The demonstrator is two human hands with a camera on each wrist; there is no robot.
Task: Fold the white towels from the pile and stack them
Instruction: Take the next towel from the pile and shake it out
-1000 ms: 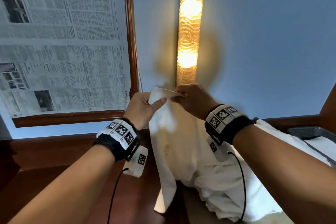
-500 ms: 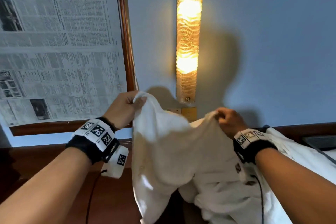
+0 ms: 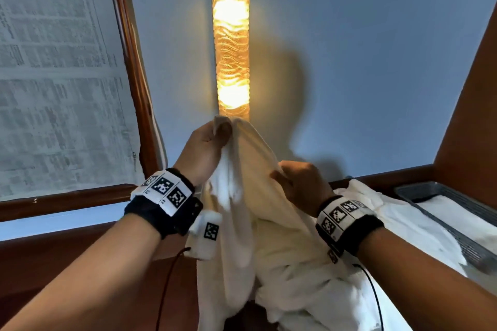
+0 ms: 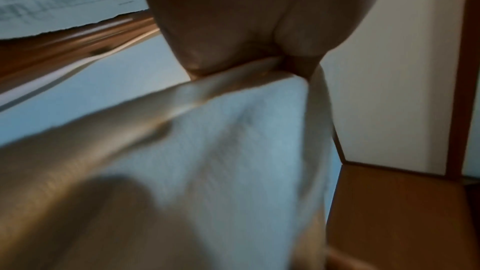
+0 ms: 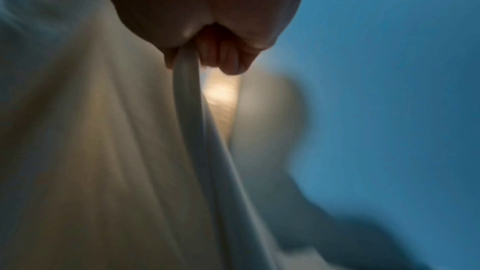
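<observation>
A: So, how far along is the folding?

B: Early, by my reading. One white towel (image 3: pixel 242 196) is lifted off the desk (image 3: pixel 67 263) and hangs in loose drapes in front of the person. No crease has been laid in it that I can see.

A: Who has hold of it?

B: Both hands. The left hand (image 3: pixel 204 150) is raised at about 12 o'clock of the cloth, its fingers (image 3: pixel 223 130) curled round a bunched top edge. The left wrist view shows the same thing: hem pinched tight under the thumb. The right hand (image 3: pixel 298 183) sits lower, at roughly 3 o'clock of the towel, and its fingers (image 5: pixel 226 59) are closed over a rolled hem, plain in the right wrist view.

A: And the pile?

B: A crumpled heap of white towels (image 3: pixel 349 263) lies at 4 o'clock from the lifted one, on the desk, and the hanging towel's lower part runs down against it. Whether the two are tangled I cannot tell.

A: Any finished stack?

B: None that I can make out. At 3 o'clock there is a grey tray (image 3: pixel 457 212) with something white in it, but it is too partial to call folded towels.

A: So what's left?

B: Nearly everything, I'd judge: spread this towel by its corners, fold it, set it down, then work through the heap. The wall lamp (image 3: pixel 231 35) at 12 o'clock and the newspaper sheet (image 3: pixel 53 75) at 10 o'clock play no part.
</observation>
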